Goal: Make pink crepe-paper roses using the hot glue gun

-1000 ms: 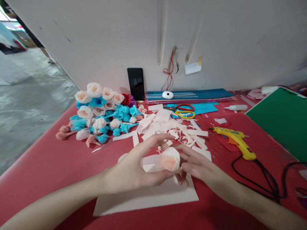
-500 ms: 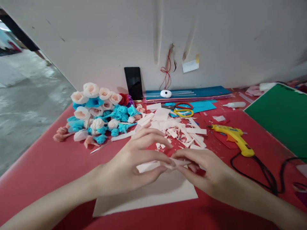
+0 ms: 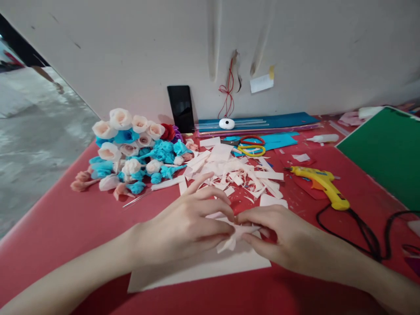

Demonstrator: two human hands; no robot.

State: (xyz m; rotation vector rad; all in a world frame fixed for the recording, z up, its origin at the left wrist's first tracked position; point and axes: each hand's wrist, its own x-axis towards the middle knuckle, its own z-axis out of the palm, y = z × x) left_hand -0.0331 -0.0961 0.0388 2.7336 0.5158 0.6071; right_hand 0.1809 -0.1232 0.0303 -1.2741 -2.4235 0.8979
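Between my two hands is a pale pink paper flower (image 3: 231,242), its petals hanging loosely below my left fingers. My right hand (image 3: 278,232) pinches its narrow twisted end between thumb and fingers. My left hand (image 3: 193,218) closes thumb and fingertips on the petal side, with the index finger raised. Part of the flower is hidden behind my fingers. Under both hands lies a white sheet of paper (image 3: 197,273) on the red table (image 3: 82,227). Just beyond my fingers spreads a heap of pale paper scraps (image 3: 226,166).
Paper flowers (image 3: 131,153) in white, blue and pink pile up at the left. Scissors (image 3: 251,146) rest behind the scraps. A yellow glue gun (image 3: 321,181) with a black cord, a white glue bottle (image 3: 323,138) and a green board (image 3: 383,153) are at right. A phone (image 3: 181,109) leans on the wall.
The pale paper in my left fingers has shifted, and loose petals now hang lower. My left hand has turned slightly, while my right keeps its pinch. The camera view has moved a little.
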